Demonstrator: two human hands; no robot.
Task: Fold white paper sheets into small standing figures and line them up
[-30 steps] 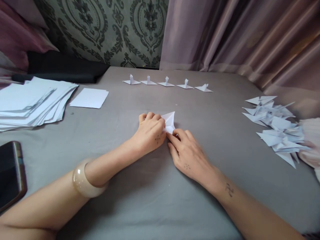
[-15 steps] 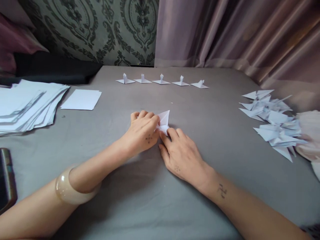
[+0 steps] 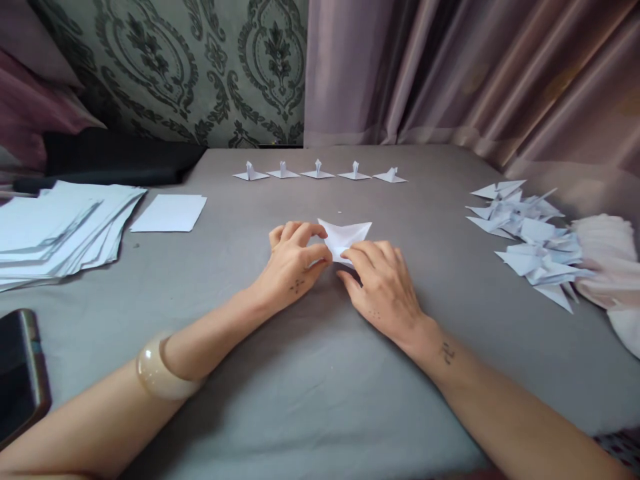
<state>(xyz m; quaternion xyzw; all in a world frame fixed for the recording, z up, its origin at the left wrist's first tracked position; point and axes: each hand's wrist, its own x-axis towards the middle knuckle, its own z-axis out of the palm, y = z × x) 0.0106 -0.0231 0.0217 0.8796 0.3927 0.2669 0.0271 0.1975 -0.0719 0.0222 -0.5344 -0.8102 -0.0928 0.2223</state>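
Observation:
A small folded white paper (image 3: 345, 235) with pointed corners lies on the grey cloth between my hands, its upper side spread out. At its left edge, the curled fingers and thumb of my left hand (image 3: 299, 257) grip it. My right hand (image 3: 383, 283) has its fingertips on the near right part of the paper, with the thumb low at the near edge. The fingers cover part of the folds.
Several folded paper pieces (image 3: 318, 171) stand in a row at the back. More folded pieces (image 3: 537, 233) are heaped at right beside a pale cloth (image 3: 605, 260). Paper sheets (image 3: 65, 227), a smaller square stack (image 3: 169, 213) and a phone (image 3: 23, 373) lie left.
The paper has spread wider, with two corners now showing at its top. My right hand has moved apart from my left, to the right. The view has shifted slightly.

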